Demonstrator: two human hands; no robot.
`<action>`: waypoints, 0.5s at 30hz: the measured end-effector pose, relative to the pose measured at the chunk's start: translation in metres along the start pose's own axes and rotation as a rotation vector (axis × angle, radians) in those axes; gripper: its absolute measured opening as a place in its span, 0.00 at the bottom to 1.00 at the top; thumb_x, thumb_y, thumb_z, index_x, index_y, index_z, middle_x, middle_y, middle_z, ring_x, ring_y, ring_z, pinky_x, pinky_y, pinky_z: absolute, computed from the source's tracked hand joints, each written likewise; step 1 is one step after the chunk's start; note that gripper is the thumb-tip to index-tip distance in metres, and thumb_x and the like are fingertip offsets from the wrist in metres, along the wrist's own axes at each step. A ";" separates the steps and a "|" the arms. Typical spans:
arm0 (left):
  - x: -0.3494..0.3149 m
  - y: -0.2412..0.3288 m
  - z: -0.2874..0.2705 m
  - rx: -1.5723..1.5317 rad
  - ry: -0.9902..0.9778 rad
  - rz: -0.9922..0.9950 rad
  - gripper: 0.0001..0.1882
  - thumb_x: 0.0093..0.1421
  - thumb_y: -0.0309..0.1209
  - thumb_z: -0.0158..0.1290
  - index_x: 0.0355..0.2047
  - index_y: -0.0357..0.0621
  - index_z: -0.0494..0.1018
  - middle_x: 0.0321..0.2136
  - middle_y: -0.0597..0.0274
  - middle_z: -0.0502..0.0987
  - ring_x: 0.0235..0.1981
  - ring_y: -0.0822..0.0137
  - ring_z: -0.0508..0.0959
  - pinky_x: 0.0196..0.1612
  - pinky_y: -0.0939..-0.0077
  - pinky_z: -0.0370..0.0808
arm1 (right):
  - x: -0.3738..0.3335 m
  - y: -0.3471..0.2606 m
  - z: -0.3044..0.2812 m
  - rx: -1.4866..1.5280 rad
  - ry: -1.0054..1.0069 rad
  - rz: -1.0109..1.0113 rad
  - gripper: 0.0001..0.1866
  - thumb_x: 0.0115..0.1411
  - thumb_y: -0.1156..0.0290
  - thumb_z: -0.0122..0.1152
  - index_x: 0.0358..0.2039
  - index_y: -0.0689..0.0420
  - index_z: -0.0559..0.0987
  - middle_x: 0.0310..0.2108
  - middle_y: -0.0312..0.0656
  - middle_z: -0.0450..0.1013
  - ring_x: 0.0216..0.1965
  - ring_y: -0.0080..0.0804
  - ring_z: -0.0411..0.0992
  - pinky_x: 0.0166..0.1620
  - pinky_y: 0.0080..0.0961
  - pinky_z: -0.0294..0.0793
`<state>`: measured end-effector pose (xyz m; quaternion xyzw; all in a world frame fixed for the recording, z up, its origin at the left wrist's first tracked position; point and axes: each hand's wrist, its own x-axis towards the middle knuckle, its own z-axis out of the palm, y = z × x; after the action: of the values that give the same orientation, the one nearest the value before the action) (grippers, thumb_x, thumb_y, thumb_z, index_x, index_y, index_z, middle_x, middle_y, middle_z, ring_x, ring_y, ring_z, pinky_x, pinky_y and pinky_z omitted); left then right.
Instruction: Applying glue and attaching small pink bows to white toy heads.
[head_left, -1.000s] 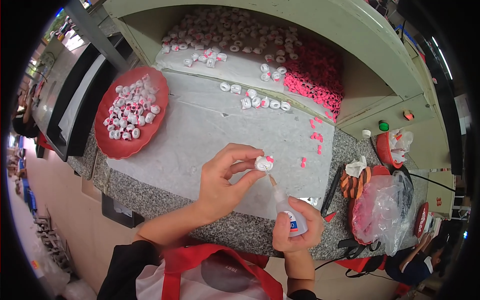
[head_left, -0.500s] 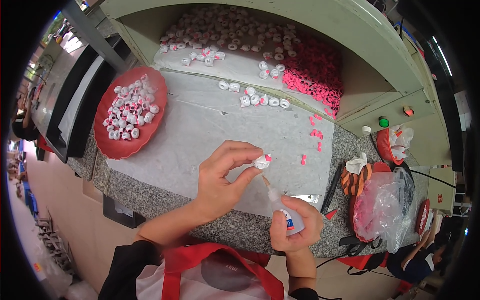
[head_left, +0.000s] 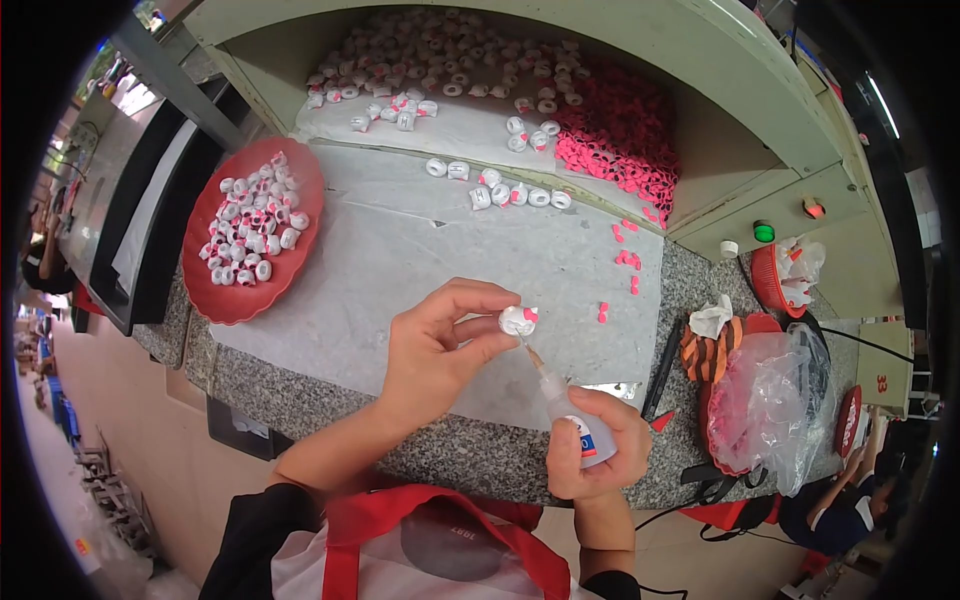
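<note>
Gluing step, by the look of it: left hand (head_left: 440, 350) pinches a small white bead (head_left: 517, 320) with a pink bit on it between thumb and fingertips, held above the grey sheet (head_left: 400, 250) near the counter's front edge. Right hand (head_left: 595, 445) is wrapped tight round a small glue bottle (head_left: 575, 425), nozzle angled up and touching or just under the bead; can't tell which. I'd judge the next move needs a light squeeze and a steady nozzle so glue lands only at the joint. Containers: red tray (head_left: 235, 300) at left holds a heap of white beads, some showing pink. Back bin (head_left: 690, 140) holds loose white beads at left and a heap of pink pieces (head_left: 620, 135) at right. A row of white beads sits on the sheet near the bin, a few pink pieces scattered at right. Clear bag (head_left: 765, 390) at far right lies over a red dish; contents unclear.
</note>
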<state>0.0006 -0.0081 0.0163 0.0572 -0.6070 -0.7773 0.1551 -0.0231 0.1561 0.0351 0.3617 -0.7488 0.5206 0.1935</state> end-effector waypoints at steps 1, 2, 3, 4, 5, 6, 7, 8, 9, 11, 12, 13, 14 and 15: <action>0.001 0.001 -0.001 -0.108 -0.011 -0.106 0.16 0.46 0.12 0.51 0.38 0.32 0.67 0.38 0.53 0.70 0.40 0.66 0.72 0.45 0.74 0.72 | 0.000 0.000 0.000 0.000 0.000 -0.001 0.14 0.40 0.78 0.58 0.31 0.66 0.73 0.23 0.43 0.73 0.16 0.32 0.70 0.20 0.21 0.69; 0.002 0.003 -0.001 -0.108 -0.010 -0.105 0.16 0.46 0.12 0.51 0.38 0.32 0.67 0.38 0.53 0.70 0.40 0.66 0.72 0.45 0.74 0.72 | 0.000 0.001 -0.001 -0.003 0.019 -0.008 0.14 0.39 0.78 0.57 0.31 0.66 0.73 0.23 0.43 0.73 0.16 0.31 0.69 0.19 0.21 0.68; 0.003 0.005 -0.002 -0.147 -0.013 -0.168 0.17 0.46 0.12 0.51 0.38 0.33 0.67 0.38 0.54 0.71 0.40 0.67 0.72 0.44 0.74 0.71 | 0.000 0.001 -0.001 -0.006 0.040 -0.016 0.14 0.39 0.78 0.57 0.31 0.66 0.73 0.23 0.43 0.73 0.15 0.31 0.69 0.19 0.20 0.68; 0.004 0.006 -0.002 -0.186 -0.015 -0.231 0.17 0.46 0.13 0.52 0.38 0.33 0.67 0.38 0.54 0.72 0.40 0.67 0.73 0.44 0.74 0.71 | 0.001 0.001 -0.001 -0.006 0.039 -0.017 0.14 0.39 0.78 0.57 0.31 0.66 0.73 0.23 0.43 0.73 0.15 0.31 0.69 0.19 0.20 0.68; 0.004 0.005 -0.003 -0.186 -0.015 -0.230 0.17 0.46 0.13 0.52 0.38 0.33 0.67 0.38 0.54 0.72 0.40 0.67 0.73 0.44 0.74 0.71 | 0.001 0.001 -0.001 -0.006 0.021 -0.012 0.14 0.39 0.78 0.57 0.31 0.66 0.73 0.23 0.43 0.73 0.15 0.31 0.69 0.19 0.20 0.68; 0.004 0.003 -0.003 -0.197 -0.026 -0.217 0.17 0.46 0.13 0.52 0.39 0.33 0.67 0.38 0.54 0.72 0.40 0.67 0.73 0.44 0.74 0.71 | 0.001 0.001 -0.001 -0.007 0.004 -0.005 0.14 0.39 0.78 0.57 0.31 0.66 0.73 0.23 0.44 0.73 0.15 0.31 0.69 0.19 0.20 0.68; 0.004 0.002 -0.004 -0.209 -0.037 -0.204 0.17 0.46 0.13 0.52 0.39 0.34 0.67 0.38 0.54 0.72 0.40 0.67 0.73 0.43 0.75 0.72 | 0.001 0.001 -0.001 -0.008 0.004 -0.005 0.14 0.39 0.78 0.57 0.31 0.66 0.73 0.23 0.44 0.73 0.15 0.31 0.69 0.19 0.20 0.68; 0.004 0.003 -0.004 -0.209 -0.038 -0.205 0.17 0.46 0.13 0.52 0.39 0.34 0.67 0.38 0.54 0.72 0.40 0.67 0.73 0.43 0.75 0.72 | 0.001 0.000 -0.002 -0.014 0.001 -0.007 0.14 0.39 0.78 0.57 0.31 0.66 0.73 0.23 0.44 0.73 0.16 0.31 0.69 0.19 0.20 0.68; 0.004 0.003 -0.005 -0.221 -0.041 -0.220 0.17 0.46 0.13 0.52 0.39 0.34 0.67 0.38 0.54 0.72 0.40 0.67 0.73 0.43 0.75 0.72 | 0.001 0.000 -0.002 -0.018 -0.003 -0.009 0.14 0.40 0.78 0.57 0.31 0.66 0.72 0.23 0.44 0.73 0.16 0.32 0.70 0.19 0.20 0.68; 0.003 0.003 -0.005 -0.232 -0.043 -0.236 0.17 0.46 0.13 0.53 0.39 0.34 0.67 0.38 0.54 0.72 0.40 0.67 0.73 0.43 0.75 0.72 | 0.000 0.001 -0.002 -0.025 0.012 -0.014 0.14 0.41 0.77 0.57 0.31 0.67 0.72 0.24 0.44 0.73 0.16 0.32 0.70 0.20 0.21 0.69; 0.003 0.003 -0.006 -0.236 -0.043 -0.244 0.17 0.46 0.13 0.53 0.39 0.34 0.67 0.37 0.54 0.72 0.40 0.67 0.73 0.43 0.76 0.72 | 0.000 0.001 -0.002 -0.031 0.025 -0.019 0.14 0.41 0.77 0.57 0.31 0.67 0.72 0.24 0.44 0.73 0.17 0.32 0.70 0.20 0.21 0.69; 0.002 0.003 -0.006 -0.241 -0.042 -0.252 0.17 0.46 0.13 0.53 0.38 0.34 0.67 0.37 0.54 0.72 0.40 0.67 0.73 0.43 0.76 0.72 | -0.001 0.000 -0.002 -0.031 0.025 -0.019 0.14 0.41 0.77 0.57 0.31 0.67 0.72 0.24 0.44 0.73 0.17 0.32 0.70 0.20 0.21 0.69; 0.001 0.002 -0.007 -0.240 -0.042 -0.253 0.17 0.46 0.13 0.53 0.38 0.34 0.67 0.37 0.54 0.72 0.40 0.67 0.73 0.43 0.76 0.72 | -0.002 0.000 -0.003 -0.036 0.017 -0.005 0.13 0.42 0.77 0.57 0.31 0.67 0.72 0.24 0.44 0.73 0.17 0.32 0.70 0.21 0.21 0.70; 0.000 0.001 -0.007 -0.246 -0.043 -0.249 0.18 0.45 0.13 0.53 0.38 0.34 0.67 0.37 0.54 0.73 0.40 0.67 0.73 0.43 0.76 0.72 | -0.002 -0.001 -0.004 -0.042 0.010 0.008 0.13 0.42 0.76 0.57 0.31 0.67 0.72 0.24 0.44 0.73 0.17 0.33 0.71 0.21 0.22 0.70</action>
<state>0.0023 -0.0150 0.0156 0.0957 -0.4986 -0.8600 0.0506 -0.0211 0.1599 0.0358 0.3521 -0.7601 0.5072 0.2027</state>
